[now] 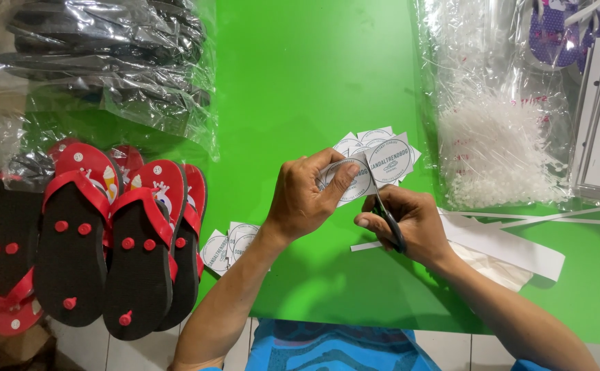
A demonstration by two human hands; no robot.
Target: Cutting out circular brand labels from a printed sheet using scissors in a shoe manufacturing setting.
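Left hand [307,199] is pinching a strip of round white labels [372,163] between thumb and fingers, holding it up off the green table [300,82]. The strip is running far and right from the grip, its long axis tilted toward the far right corner, with the free end fanning out past the fingertips.

Right hand [410,223] is gripping scissors [386,216], fingers closed through the dark handles; blades pointing far, up into the strip's near edge just right of the left thumb. Whether the blades are parted is hard to tell, since the paper is covering them.

So the labels are lying just beyond both hands, the left hand holding them, the right hand touching them only through the blades.

Cut labels [230,244] are sitting near the left forearm. Paper strips [513,247] are lying right of the right hand. Red-and-black sandals [101,240] are stacked at near left; bagged white plastic ties [492,151] at far right.
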